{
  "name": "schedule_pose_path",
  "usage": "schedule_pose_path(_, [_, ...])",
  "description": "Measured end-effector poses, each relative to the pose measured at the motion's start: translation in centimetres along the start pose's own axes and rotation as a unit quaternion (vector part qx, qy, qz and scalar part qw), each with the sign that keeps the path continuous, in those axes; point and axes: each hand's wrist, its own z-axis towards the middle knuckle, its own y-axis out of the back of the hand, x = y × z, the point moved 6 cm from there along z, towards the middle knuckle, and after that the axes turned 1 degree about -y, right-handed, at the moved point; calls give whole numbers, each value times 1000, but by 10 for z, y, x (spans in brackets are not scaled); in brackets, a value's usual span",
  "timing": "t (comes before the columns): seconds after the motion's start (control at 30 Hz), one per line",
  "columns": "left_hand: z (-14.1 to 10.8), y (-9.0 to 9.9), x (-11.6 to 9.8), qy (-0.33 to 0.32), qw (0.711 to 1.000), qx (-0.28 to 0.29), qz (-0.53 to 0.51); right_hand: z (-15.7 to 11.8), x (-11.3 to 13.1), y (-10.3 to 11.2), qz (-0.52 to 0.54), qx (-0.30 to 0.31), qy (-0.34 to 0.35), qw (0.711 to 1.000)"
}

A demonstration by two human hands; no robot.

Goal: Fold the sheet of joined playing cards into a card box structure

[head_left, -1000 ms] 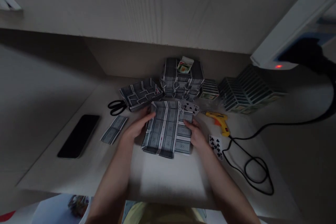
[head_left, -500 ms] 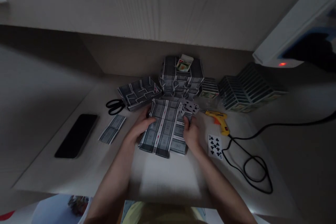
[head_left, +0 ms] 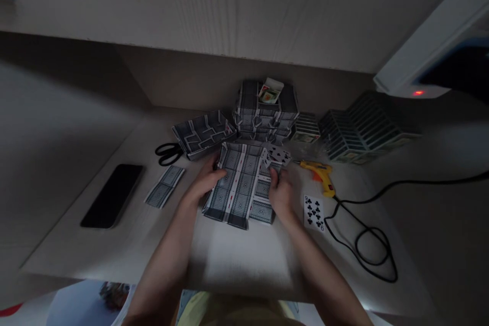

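Left hand (head_left: 206, 181), fingertips hidden, and right hand (head_left: 281, 194) grasp opposite sides of card assembly (head_left: 244, 187); tray section (head_left: 235, 183) long axis near-to-far, far end leaning right

Left: one phone (head_left: 112, 196), one pair of scissors (head_left: 174, 150). Right: one glue gun (head_left: 322, 173), one nine of clubs (head_left: 314, 213). Between: one left hand (head_left: 207, 179), one right hand (head_left: 281, 194).

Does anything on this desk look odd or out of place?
Nothing looks plainly spilled or broken. The small carton sits askew on the stack of card-covered boxes, its top apparently open. A nine of clubs lies alone, face up, near the yellow glue gun, as if set aside.
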Motion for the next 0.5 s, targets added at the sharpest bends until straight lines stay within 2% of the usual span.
schedule_pose_path(0.5, [2,2,3,11,1000,-4,8,3,-6,-2,3,-4,4,1000])
